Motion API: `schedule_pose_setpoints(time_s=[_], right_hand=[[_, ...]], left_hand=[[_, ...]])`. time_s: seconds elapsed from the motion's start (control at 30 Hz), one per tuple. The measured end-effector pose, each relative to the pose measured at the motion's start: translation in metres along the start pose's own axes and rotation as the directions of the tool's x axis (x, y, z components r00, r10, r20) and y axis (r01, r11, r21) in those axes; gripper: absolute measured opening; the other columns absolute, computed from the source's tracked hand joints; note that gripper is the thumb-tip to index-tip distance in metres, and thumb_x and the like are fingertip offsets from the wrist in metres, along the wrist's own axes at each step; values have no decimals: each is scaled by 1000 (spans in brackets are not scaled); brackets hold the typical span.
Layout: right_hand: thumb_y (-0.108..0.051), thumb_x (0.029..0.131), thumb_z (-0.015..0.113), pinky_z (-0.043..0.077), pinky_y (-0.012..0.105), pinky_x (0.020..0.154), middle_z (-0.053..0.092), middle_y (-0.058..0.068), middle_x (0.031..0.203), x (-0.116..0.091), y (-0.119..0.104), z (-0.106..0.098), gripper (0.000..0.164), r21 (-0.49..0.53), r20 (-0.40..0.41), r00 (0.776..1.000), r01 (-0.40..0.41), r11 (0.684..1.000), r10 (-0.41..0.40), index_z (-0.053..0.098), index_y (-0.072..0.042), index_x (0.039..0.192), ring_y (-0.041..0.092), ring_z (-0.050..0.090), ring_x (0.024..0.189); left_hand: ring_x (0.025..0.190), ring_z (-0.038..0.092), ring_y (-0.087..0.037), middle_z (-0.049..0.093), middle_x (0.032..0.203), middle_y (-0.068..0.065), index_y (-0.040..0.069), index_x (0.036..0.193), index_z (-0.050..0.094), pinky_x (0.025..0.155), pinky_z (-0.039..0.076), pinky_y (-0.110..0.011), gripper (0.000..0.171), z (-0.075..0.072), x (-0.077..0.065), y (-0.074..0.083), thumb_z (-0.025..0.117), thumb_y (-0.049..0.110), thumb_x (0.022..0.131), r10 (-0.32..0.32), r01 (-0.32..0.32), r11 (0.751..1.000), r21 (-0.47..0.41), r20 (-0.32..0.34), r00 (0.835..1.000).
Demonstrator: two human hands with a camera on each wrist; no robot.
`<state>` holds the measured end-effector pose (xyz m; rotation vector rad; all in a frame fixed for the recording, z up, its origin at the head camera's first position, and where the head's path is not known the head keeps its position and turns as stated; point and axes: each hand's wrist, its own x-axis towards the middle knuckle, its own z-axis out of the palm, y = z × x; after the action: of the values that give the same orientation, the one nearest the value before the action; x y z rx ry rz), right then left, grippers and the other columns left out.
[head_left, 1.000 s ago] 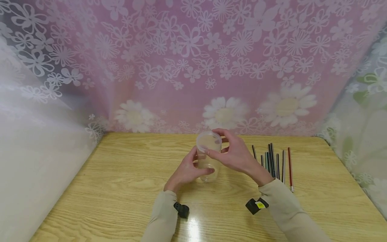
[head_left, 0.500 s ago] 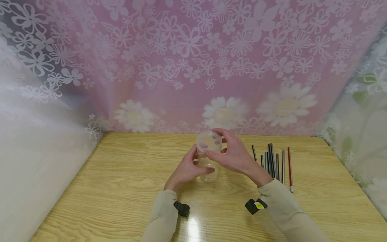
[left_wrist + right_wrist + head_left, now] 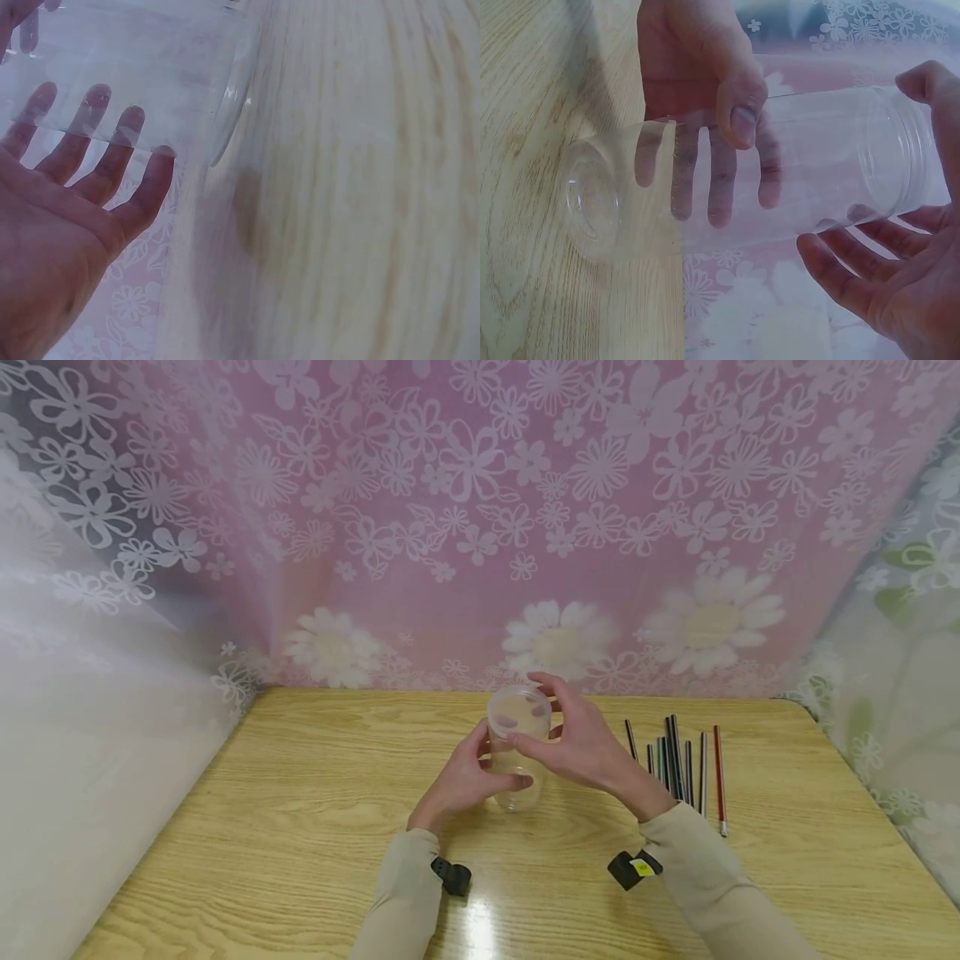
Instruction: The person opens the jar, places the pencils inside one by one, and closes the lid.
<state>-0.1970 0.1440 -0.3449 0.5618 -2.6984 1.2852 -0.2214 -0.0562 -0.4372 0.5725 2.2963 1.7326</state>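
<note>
A clear plastic jar (image 3: 506, 756) stands upright near the middle of the table, its round translucent rim (image 3: 517, 708) at the top. Around its lower side curls my left hand (image 3: 463, 778), thumb across the near face and fingers behind. The right wrist view shows those left fingers through the transparent wall (image 3: 817, 165). My right hand (image 3: 583, 745) holds the jar at its top, thumb on the near side of the rim and fingers spread round the far right side. Nothing shows inside the jar.
Right of my right hand lie several dark pencils (image 3: 677, 760) and a red pencil (image 3: 720, 777), partly behind my forearm. A wood-grain table (image 3: 315, 793) lies beneath. Floral curtains (image 3: 480, 527) hang at the back and sides. Black wrist devices (image 3: 452, 877) sit at both sleeves.
My right index finger has risen slightly at the rim. The jar and my left hand stay nearly where they were.
</note>
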Motion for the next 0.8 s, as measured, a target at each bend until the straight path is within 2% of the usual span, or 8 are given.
schedule_pose_setpoints(time_s=[0.1,0.17,0.33,0.53,0.8], right_hand=[[-39,83,86,57,36,81,57,12,137,0,0,0,95,-5,-9,1000,-2,1000,2,33,-16,158,30,61,116],[-44,80,87,56,35,79,56,12,137,1,-1,1,97,-7,-18,1000,-12,1000,12,34,-14,156,30,61,116],[-46,80,87,56,36,78,57,9,137,2,-2,2,86,-22,-36,999,-19,1000,18,45,-10,146,29,60,114],[-33,82,87,61,43,81,60,10,133,4,-3,-1,71,-29,-75,992,95,995,-97,56,-12,142,28,62,113],[-24,81,89,61,41,79,65,9,126,3,-2,-3,59,-17,-161,965,209,978,-209,61,-9,131,26,63,109]], left_hand=[[132,55,-21,54,144,15,55,146,39,113,44,-54,87,0,0,0,90,34,79,1,-1,1000,-2,1,1000],[133,55,-20,53,144,16,56,147,38,113,43,-55,88,-1,0,1,90,34,79,2,-2,1000,-5,4,1000],[134,54,-20,51,146,17,57,148,36,114,42,-55,89,-1,0,2,89,36,79,5,-5,1000,-13,9,1000],[133,54,-21,51,147,17,57,148,36,114,42,-56,89,-2,0,1,89,35,80,3,-3,1000,-9,9,1000],[134,54,-27,50,146,14,57,146,38,113,43,-57,87,-1,0,1,89,36,80,-11,11,1000,-10,10,1000]])
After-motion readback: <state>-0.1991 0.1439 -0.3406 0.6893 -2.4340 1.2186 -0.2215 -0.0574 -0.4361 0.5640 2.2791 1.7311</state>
